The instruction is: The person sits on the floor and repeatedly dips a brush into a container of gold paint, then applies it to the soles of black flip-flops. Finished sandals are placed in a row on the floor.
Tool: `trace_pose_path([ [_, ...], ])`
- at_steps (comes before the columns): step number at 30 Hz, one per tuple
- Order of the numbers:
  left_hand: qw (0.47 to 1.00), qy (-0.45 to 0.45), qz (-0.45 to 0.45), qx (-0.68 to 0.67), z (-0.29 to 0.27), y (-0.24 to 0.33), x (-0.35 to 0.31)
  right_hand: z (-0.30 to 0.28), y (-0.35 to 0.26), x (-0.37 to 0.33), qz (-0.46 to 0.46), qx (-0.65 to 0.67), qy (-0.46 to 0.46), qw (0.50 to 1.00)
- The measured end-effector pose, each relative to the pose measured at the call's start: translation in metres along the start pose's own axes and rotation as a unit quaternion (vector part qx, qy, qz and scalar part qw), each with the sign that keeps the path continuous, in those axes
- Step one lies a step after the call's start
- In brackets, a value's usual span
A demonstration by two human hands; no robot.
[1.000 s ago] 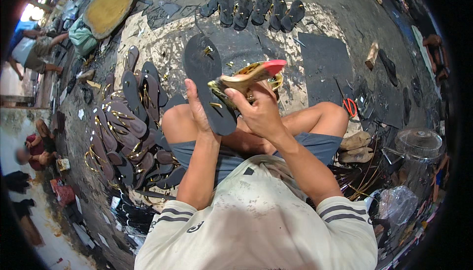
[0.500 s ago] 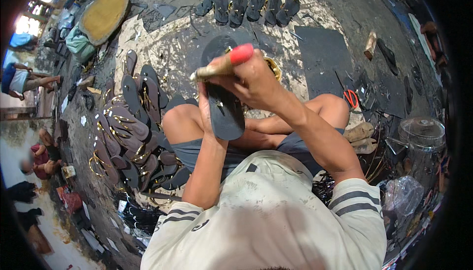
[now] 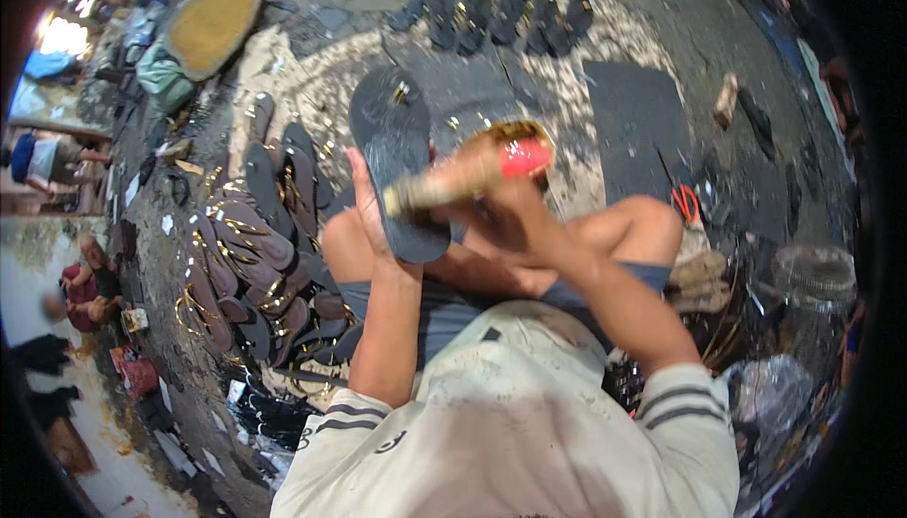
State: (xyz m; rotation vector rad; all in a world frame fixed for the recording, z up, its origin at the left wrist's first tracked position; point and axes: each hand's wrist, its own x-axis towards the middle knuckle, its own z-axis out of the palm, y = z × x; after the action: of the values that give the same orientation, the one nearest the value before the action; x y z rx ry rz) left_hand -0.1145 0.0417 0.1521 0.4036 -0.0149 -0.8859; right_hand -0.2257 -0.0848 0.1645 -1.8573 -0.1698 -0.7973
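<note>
My left hand (image 3: 370, 204) is closed round a dark sandal sole (image 3: 389, 126), its thumb along the left edge. The sole is tilted up in front of me, with a shiny patch and a small gold fitting near its far end. My right hand (image 3: 501, 198), blurred by motion, grips a thick tan tool with a red end (image 3: 524, 157). The tool's pale tip lies over the sole's near half; whether it touches cannot be made out. Just beyond my right hand is a gold-brown rimmed container (image 3: 518, 129), partly hidden.
A heap of thong sandals with gold straps (image 3: 250, 244) lies at my left. More sandals (image 3: 510, 15) stand in a row at the far side. To the right are a dark sheet (image 3: 633, 121), red-handled scissors (image 3: 686, 201) and a round wire fan guard (image 3: 814, 274). Another person (image 3: 85, 291) sits far left.
My right hand and its tool have moved right and nearer to me, uncovering the sole's upper part. My left hand has shifted slightly left with the sole. The view has shifted a little.
</note>
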Motion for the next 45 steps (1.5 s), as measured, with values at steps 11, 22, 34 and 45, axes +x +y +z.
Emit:
trace_pose_path([
  [11, 0.984, 0.008, -0.167, 0.066, -0.037, -0.073, 0.094, -0.048, -0.043, -0.071, 0.285, 0.013, 0.02, 0.958],
  [22, 0.88, -0.03, -0.076, 0.467, -0.002, -0.054, 0.224, -0.126, -0.019, -0.085, 0.284, -0.103, 0.299, 0.905],
  [34, 0.231, 0.556, 0.139, 0.786, -0.268, 0.331, -0.069, -0.101, 0.058, -0.049, 0.405, -0.094, 0.148, 0.897],
  [45, 0.534, 0.251, 0.199, 0.783, -0.05, 0.096, -0.123, -0.052, 0.153, -0.041, 0.321, -0.323, -0.123, 0.882],
])
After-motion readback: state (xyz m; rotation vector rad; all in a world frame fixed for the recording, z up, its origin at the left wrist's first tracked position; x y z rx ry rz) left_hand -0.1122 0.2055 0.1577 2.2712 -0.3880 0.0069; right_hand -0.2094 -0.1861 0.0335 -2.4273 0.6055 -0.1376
